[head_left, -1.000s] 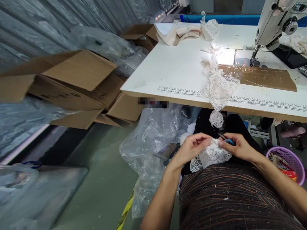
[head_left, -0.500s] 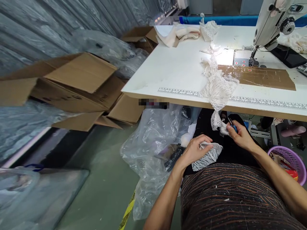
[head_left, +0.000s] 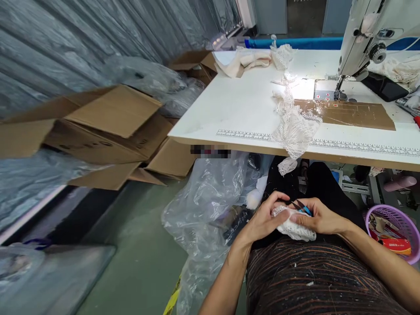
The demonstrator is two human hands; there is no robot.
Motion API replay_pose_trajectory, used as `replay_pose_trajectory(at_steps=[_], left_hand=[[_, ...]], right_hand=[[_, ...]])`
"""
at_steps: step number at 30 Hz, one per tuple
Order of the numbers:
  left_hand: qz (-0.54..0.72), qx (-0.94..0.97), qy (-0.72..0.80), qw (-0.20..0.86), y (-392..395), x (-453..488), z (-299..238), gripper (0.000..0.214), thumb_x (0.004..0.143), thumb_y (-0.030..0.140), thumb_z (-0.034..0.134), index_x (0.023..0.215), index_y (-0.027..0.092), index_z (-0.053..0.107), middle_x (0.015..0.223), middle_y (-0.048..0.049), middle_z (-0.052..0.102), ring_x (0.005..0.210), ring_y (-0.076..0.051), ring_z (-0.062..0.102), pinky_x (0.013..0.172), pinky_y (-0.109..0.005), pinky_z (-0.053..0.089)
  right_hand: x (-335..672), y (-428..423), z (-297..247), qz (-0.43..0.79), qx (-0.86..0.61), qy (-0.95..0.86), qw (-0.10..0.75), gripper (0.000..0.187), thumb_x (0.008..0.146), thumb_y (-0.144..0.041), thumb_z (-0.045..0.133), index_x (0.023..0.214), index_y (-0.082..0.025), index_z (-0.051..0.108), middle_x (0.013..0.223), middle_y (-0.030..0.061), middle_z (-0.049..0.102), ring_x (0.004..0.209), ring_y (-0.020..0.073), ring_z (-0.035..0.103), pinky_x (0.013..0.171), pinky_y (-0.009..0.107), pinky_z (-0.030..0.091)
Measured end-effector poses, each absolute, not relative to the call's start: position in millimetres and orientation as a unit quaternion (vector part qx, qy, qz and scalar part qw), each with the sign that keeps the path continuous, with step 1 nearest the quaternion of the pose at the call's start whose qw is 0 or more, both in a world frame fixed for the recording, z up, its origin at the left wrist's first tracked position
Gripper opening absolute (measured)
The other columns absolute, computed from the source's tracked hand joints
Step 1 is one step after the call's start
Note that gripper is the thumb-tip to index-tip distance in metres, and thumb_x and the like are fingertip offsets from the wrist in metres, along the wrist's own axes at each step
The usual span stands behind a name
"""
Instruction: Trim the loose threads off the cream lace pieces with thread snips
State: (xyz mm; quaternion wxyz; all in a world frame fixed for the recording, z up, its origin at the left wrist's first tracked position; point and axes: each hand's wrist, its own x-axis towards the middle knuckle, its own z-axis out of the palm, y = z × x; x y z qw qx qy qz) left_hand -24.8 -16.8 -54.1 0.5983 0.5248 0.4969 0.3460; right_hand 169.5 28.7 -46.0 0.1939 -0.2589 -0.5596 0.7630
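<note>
"Where are your hands, and what is in them?"

"Both are low over my lap, close together. My left hand (head_left: pixel 267 216) pinches a small bunch of white lace (head_left: pixel 298 229) between thumb and fingers. My right hand (head_left: pixel 323 216) presses its thumb on the same lace from the other side, with small snips (head_left: pixel 304 208) tucked in its curled fingers: blue handles, dark pointed blades angled up toward my left hand."

"How does the lace look?"

"Soft, crumpled and full of tiny holes, its lower edge rounded. Just below it is my dark top (head_left: pixel 305 273), striped with thin rust-brown lines and flecked with lint."

"And in front of you?"

"A smooth white table (head_left: pixel 219 109) with ruler marks printed near its front edge. A gathered lace strip (head_left: pixel 295 129), openwork like netting, trails across it and droops over the edge above my knees. Beside it, a flat brown cardboard piece (head_left: pixel 354 116) with shiny patches lies before the sewing machine (head_left: pixel 364 39), which is hard, glossy and pale."

"Anything to the sides?"

"On my left, crinkled clear plastic (head_left: pixel 200 197) and an angular, open-flapped carton (head_left: pixel 111 113); on my right, a round purple basket (head_left: pixel 414 234) with perforated walls."
</note>
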Motion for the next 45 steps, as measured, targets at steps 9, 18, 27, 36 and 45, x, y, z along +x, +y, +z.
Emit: replay_pose_trajectory(at_steps=[9,18,27,36,45], left_hand=[[0.341,0.563,0.644,0.391,-4,-58,-93,0.039,0.072,0.041,0.078,0.104,0.021,0.069,0.101,-0.0056,0.069,0.099,-0.025,0.065,0.088,-0.037,0.050],[0.462,0.600,0.628,0.177,44,-1,-74,0.017,0.081,0.032,0.072,0.090,0.019,0.067,0.085,-0.0027,0.068,0.073,-0.016,0.065,0.068,-0.029,0.052],[0.477,0.690,0.537,0.090,21,-5,-54,0.005,0.086,0.021,0.067,0.081,0.021,0.066,0.083,-0.0019,0.068,0.079,-0.016,0.066,0.077,-0.032,0.050],[0.453,0.552,0.443,0.543,-14,-21,-37,0.076,0.071,0.077,0.064,0.117,0.016,0.066,0.117,-0.0154,0.068,0.113,-0.032,0.063,0.099,-0.042,0.050],[0.457,0.437,0.511,0.583,-18,-2,-33,0.044,0.066,0.058,0.082,0.072,0.018,0.066,0.074,-0.0025,0.065,0.071,-0.016,0.060,0.071,-0.029,0.050]], right_hand=[[167,49,-84,0.428,-0.420,-0.737,0.312,0.029,0.091,-0.043,0.056,0.086,-0.019,0.072,0.084,0.0075,0.071,0.079,0.0200,0.066,0.073,0.031,0.053],[163,71,-57,0.328,-0.441,-0.704,0.450,0.024,0.090,-0.033,0.055,0.096,-0.017,0.073,0.086,0.0085,0.076,0.072,0.0186,0.070,0.065,0.028,0.055],[144,66,-43,0.359,-0.428,-0.706,0.435,0.022,0.087,-0.030,0.056,0.080,-0.017,0.072,0.072,0.0044,0.072,0.060,0.0142,0.063,0.059,0.024,0.050],[174,3,3,0.509,-0.278,-0.758,0.301,0.012,0.080,-0.014,0.053,0.077,-0.018,0.064,0.057,-0.0044,0.054,0.048,0.0079,0.042,0.048,0.020,0.036],[180,33,1,0.362,-0.352,-0.791,0.346,0.031,0.086,-0.030,0.059,0.113,-0.015,0.066,0.062,-0.0017,0.061,0.048,0.0098,0.047,0.049,0.022,0.037]])
